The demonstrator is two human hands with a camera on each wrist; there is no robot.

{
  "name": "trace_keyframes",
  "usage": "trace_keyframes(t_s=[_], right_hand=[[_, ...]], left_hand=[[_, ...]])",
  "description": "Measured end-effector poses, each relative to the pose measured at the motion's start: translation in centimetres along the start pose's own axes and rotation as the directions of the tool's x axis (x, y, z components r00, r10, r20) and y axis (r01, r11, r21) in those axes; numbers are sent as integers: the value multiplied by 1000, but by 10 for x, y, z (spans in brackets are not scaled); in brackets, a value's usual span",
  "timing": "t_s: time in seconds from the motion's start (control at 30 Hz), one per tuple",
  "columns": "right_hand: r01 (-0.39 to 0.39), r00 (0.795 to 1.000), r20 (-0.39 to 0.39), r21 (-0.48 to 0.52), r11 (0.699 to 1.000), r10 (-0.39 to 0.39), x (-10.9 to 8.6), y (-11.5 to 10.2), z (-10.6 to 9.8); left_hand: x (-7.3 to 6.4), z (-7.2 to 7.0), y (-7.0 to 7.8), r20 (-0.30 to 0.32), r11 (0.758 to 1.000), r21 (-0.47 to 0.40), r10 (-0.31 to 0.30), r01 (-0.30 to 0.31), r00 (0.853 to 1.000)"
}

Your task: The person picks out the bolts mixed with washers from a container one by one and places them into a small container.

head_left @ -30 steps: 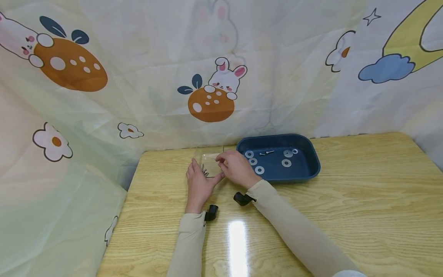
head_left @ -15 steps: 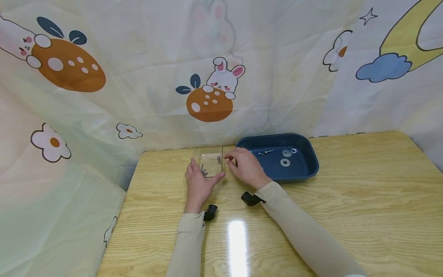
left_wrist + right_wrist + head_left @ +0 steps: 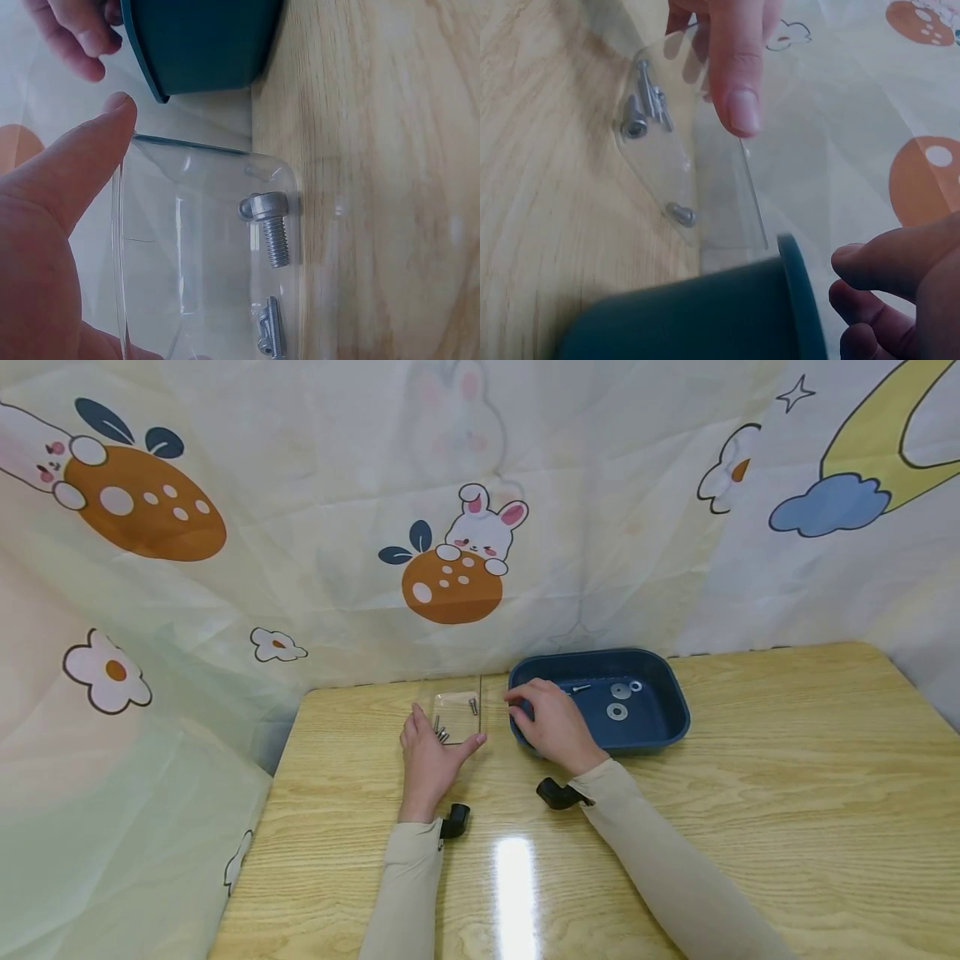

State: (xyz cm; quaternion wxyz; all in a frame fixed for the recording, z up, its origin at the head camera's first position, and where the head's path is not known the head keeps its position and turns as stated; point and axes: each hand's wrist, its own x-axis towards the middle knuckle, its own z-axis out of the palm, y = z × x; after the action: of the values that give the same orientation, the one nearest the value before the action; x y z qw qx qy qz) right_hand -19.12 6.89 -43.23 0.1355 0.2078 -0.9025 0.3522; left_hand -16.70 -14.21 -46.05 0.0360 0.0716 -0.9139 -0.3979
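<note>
My left hand [image 3: 429, 764] holds a small clear plastic box [image 3: 459, 720] at its near side, the thumb lying along the rim in the left wrist view. Inside lie several metal screws: a thick socket-head screw [image 3: 274, 238] stands apart from a cluster of screws [image 3: 441, 733] at the left. Over the left end of a dark blue tray [image 3: 645, 747] hovers my right hand [image 3: 553, 725]. Its fingers are loosely bent, and nothing shows between them. A screw [image 3: 581, 688] and flat washers [image 3: 617, 712] lie in the tray; the hand hides its left part.
The tray stands just right of the box on a wood-grain table [image 3: 787, 793]. Behind both hangs a patterned cloth [image 3: 637, 568], close to the table's back edge. Black wrist cameras [image 3: 455, 821] sit on both sleeves.
My right hand has moved right, from over the clear box to over the tray's left end. The thick screw now shows at the box's right side. My left hand has stayed in place.
</note>
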Motion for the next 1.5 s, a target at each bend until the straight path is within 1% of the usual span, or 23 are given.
trace_keyframes(t_s=[0.2, 0.37, 0.73, 0.87, 1.0, 1.13, 1.33, 1.5], right_hand=[[-37, 999, -16, 6, 999, 37, -4, 5, -8], [-57, 998, -16, 13, 998, 57, -8, 12, -11], [-55, 998, -30, 9, 998, 55, -11, 21, -14], [-95, 995, -15, 15, 995, 95, -9, 26, -20], [-128, 992, 8, -12, 992, 129, -7, 32, -25], [-149, 988, 32, -32, 988, 150, -6, 40, -28], [-182, 980, 74, -61, 981, 186, -8, 48, -32], [-197, 974, 93, -103, 975, 206, -7, 54, -36]], left_hand=[[0, 0, 0, 1, 1000, 0, -11, 11, 1000], [0, 1, -1, 7, 1000, 7, -25, 25, 1000], [0, 1, 0, 6, 1000, 14, -27, 27, 1000], [0, 0, 0, 3, 1000, 16, -25, 25, 1000], [1, -1, -1, -5, 1000, 18, -22, 22, 1000], [1, -1, -1, -11, 1000, 11, -25, 25, 1000], [1, 1, -1, 2, 999, 13, -38, 38, 999], [1, 1, 1, -2, 999, 17, -30, 30, 1000]])
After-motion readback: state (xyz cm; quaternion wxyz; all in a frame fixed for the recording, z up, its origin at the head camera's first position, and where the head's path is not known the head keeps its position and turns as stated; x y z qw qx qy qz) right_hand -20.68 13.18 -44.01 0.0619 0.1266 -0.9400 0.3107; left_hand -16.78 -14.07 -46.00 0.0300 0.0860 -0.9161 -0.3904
